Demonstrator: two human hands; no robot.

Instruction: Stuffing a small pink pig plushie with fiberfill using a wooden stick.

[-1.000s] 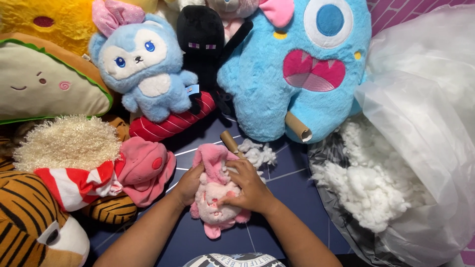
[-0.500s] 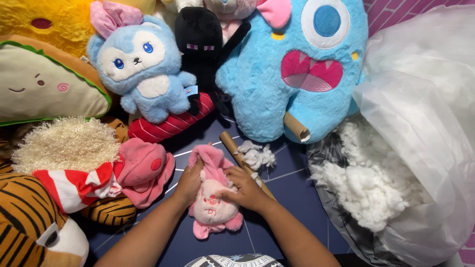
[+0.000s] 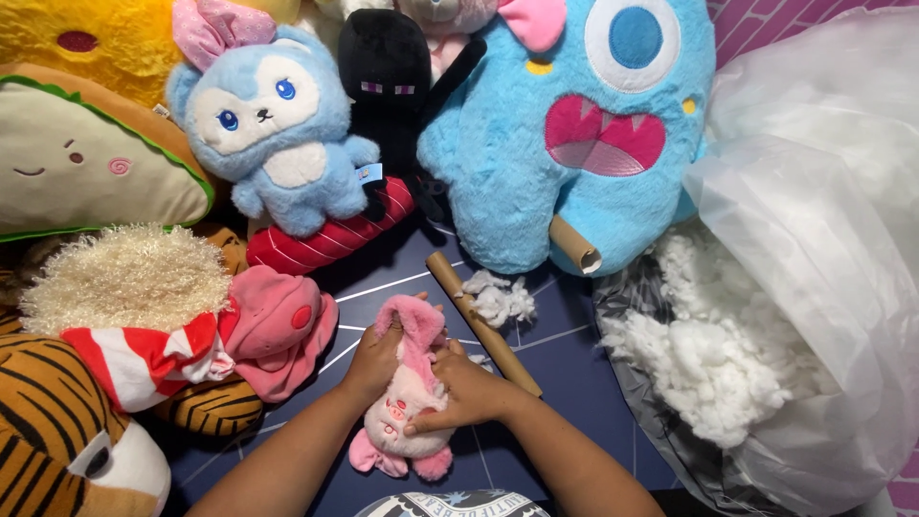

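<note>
A dark blue desk (image 3: 574, 359) with thin pale grid lines fills the middle, running down to 6 o'clock. At 1 o'clock and again at 4 o'clock, a pink brick-patterned wall (image 3: 766, 21) shows in the corners. Light is even and soft.

Fuzzy pink plush pig (image 3: 407, 402), fluffy white stuffing (image 3: 704, 369), glossy clear plastic bag (image 3: 823, 249), matt cardboard tube (image 3: 483, 324).

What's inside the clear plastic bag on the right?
The bag holds white stuffing, spilling at its open mouth. The film hides how far back the fill goes.
</note>
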